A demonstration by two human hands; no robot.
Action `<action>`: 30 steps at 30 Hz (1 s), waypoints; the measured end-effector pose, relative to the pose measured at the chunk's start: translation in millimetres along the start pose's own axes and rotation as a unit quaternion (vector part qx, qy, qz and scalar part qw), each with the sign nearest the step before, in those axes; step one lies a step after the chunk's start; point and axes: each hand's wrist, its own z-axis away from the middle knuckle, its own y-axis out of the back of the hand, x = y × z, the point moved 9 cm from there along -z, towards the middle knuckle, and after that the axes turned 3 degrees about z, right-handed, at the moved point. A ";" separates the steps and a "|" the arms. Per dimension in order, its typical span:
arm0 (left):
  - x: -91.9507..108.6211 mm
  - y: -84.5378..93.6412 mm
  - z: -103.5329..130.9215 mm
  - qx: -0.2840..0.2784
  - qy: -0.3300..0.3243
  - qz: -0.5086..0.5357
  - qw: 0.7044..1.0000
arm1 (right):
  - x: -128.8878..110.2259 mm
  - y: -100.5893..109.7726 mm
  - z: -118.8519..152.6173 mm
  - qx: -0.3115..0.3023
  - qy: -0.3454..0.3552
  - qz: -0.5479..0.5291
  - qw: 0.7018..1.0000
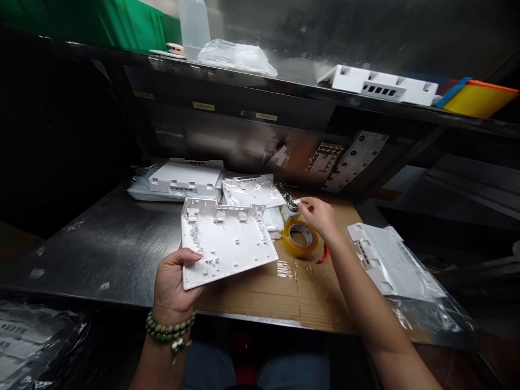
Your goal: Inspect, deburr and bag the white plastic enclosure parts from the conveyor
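Note:
My left hand grips the lower left corner of a white plastic housing panel, thumb on its inner face with clips and posts. My right hand is closed in a pinch on a small white piece, at the open mouth of a small bottle with a metal top. In front of the bottle, a roll of yellow tape lies on the cardboard. Behind the held panel is another white panel in clear plastic.
White housings lie on plastic bags at the back left. A bagged white panel is at the right. The shelf above holds a green bin, a white housing and a yellow bin. A red item lies beside the tape.

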 end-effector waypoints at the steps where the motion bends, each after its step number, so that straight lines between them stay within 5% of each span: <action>1: 0.3 -1.4 0.3 -0.003 0.004 -0.001 1.000 | -5.1 -2.4 -8.3 -0.006 0.012 0.033 0.999; 13: -5.2 -19.1 -3.9 -0.022 0.021 0.008 1.000 | -21.1 -13.3 -25.4 -0.058 0.077 0.197 0.976; 24: -13.1 -31.3 -8.4 0.029 0.038 0.040 0.998 | -27.4 -10.9 -24.3 -0.036 0.087 0.195 0.976; 30: -15.0 -40.7 -5.4 -0.018 0.034 0.021 0.999 | -34.9 -3.8 -14.1 -0.003 0.091 0.168 0.982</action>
